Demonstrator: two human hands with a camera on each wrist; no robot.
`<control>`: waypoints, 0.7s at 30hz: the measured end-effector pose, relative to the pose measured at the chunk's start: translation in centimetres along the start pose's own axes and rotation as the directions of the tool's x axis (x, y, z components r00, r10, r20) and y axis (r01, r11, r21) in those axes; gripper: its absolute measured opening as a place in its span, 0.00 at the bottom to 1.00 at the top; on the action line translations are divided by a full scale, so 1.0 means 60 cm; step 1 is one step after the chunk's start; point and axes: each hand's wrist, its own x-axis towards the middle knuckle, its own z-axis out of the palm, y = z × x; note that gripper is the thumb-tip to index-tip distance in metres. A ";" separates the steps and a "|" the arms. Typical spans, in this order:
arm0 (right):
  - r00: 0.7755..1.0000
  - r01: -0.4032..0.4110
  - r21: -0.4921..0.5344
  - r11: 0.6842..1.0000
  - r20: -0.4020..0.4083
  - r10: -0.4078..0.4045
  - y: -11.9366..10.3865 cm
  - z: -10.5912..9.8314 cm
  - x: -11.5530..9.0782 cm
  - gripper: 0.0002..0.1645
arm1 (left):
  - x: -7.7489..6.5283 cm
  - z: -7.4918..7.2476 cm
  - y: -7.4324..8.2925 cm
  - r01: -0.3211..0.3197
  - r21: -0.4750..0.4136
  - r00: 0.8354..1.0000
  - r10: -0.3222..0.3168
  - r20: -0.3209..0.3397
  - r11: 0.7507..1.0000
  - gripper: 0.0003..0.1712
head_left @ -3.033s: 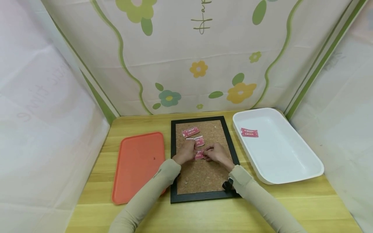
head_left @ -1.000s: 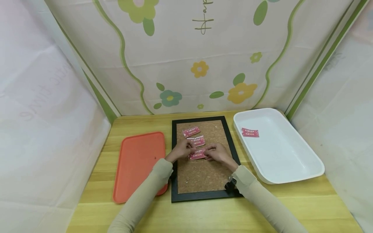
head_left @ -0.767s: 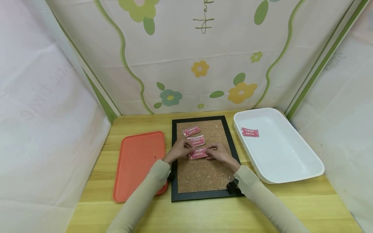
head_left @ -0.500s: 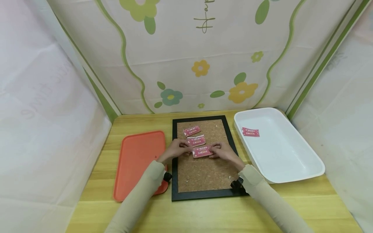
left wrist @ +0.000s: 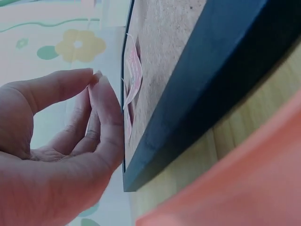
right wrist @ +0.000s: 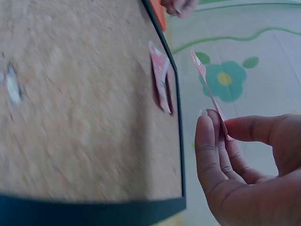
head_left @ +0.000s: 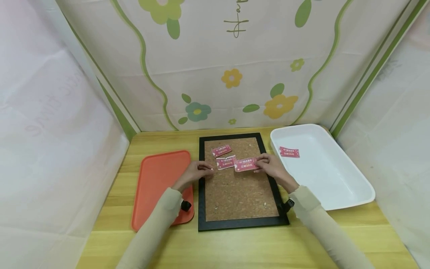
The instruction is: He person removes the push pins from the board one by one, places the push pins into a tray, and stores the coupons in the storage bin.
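Note:
My right hand point(head_left: 274, 168) pinches a pink paper coupon point(head_left: 246, 164) by its right end, lifted off the framed corkboard point(head_left: 236, 194). In the right wrist view this coupon point(right wrist: 201, 68) hangs edge-on between thumb and fingers. Over the board's left edge, my left hand point(head_left: 192, 175) has thumb and index fingertips pressed together; a tiny glinting thing, which looks like a small clear push pin point(head_left: 212, 170), shows there, mostly hidden. Two more coupons stay on the board: an upper tilted coupon point(head_left: 221, 150) and a lower coupon point(head_left: 226, 163).
An orange tray point(head_left: 161, 186) lies left of the board, partly under the left forearm. On the right stands a white basin point(head_left: 322, 168) with one coupon point(head_left: 289, 152) inside. Small clear pins point(head_left: 264, 205) stick in the cork near its corners.
The third coupon has come off the corkboard and moved up and right in my right hand. My left hand has let go of that coupon and drawn away left.

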 end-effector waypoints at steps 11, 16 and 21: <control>0.998 0.026 0.018 0.999 -0.056 -0.025 -0.021 -0.091 -0.010 0.25 | -0.011 -0.018 -0.018 0.004 -0.023 1.000 -0.005 -0.020 1.000 0.15; 0.995 0.026 0.032 0.999 -0.097 -0.023 -0.018 -0.136 -0.008 0.27 | -0.019 -0.036 -0.024 0.022 -0.032 1.000 -0.022 -0.013 0.999 0.16; 0.992 0.000 0.025 1.000 -0.130 0.003 0.001 -0.177 -0.005 0.30 | -0.025 -0.057 -0.037 0.027 -0.017 0.999 -0.028 -0.040 0.999 0.15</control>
